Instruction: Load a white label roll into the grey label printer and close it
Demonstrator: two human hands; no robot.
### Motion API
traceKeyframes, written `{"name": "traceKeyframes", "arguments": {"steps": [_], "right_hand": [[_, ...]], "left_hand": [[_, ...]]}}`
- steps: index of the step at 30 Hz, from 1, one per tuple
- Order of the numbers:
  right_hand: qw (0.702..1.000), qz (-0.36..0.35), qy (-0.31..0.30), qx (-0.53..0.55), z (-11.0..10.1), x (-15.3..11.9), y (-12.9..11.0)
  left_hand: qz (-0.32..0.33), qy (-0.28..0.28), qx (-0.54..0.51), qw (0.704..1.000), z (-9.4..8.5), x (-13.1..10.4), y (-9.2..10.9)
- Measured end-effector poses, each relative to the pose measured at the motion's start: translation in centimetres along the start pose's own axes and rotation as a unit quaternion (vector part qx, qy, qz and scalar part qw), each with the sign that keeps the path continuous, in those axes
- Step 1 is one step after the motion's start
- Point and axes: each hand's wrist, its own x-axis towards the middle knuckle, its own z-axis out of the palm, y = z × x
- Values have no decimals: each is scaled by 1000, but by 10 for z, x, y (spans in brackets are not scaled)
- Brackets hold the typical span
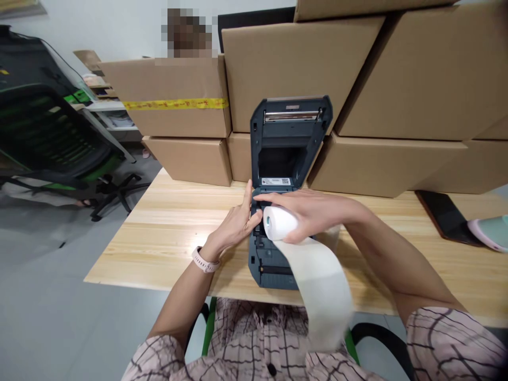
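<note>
A dark grey label printer (273, 278) stands on the wooden table with its lid (291, 137) tipped up and back. Over its open bay, my right hand (307, 209) is closed round a white roll of label paper (278, 222), thumb below and fingers above. A long loose strip (323, 280) hangs from the roll, past the table's front edge towards my lap. My left hand (240, 217) rests at the printer's left side, thumb and forefinger apart, the thumb by the end of the roll. Whether that thumb touches the roll I cannot tell.
Cardboard boxes (293, 69) are stacked along the back of the table (159, 233), close behind the lid. A black phone (448, 217) and a pale green cup with a pink rim (492, 233) are at the right. An office chair (59, 137) stands left; a person is behind the boxes.
</note>
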Motion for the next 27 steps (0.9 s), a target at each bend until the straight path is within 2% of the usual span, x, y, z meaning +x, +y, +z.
{"name": "traceKeyframes", "arguments": {"steps": [3, 6, 9, 12, 15, 21, 24, 27], "right_hand": [[995, -37, 70, 56, -19, -37, 7], [978, -17, 187, 87, -29, -73, 26], [944, 84, 294, 123, -21, -89, 51], [898, 191, 355, 174, 0, -83, 77], [877, 226, 363, 219, 25, -67, 100], [869, 250, 319, 285, 64, -46, 125], [868, 249, 307, 302, 71, -54, 128], [838, 232, 325, 373, 71, -84, 130]], "left_hand": [[-5, -8, -15, 1000, -1, 0, 3], [-16, -11, -23, 1000, -1, 1, 5], [-20, -9, -30, 999, -1, 2, 7], [-9, -4, -44, 999, -1, 2, 6], [7, 5, -51, 999, -1, 2, 6], [-3, 5, -45, 999, -1, 1, 6], [2, 8, -49, 999, 0, 2, 4], [2, 10, -52, 999, 1, 3, 3]]}}
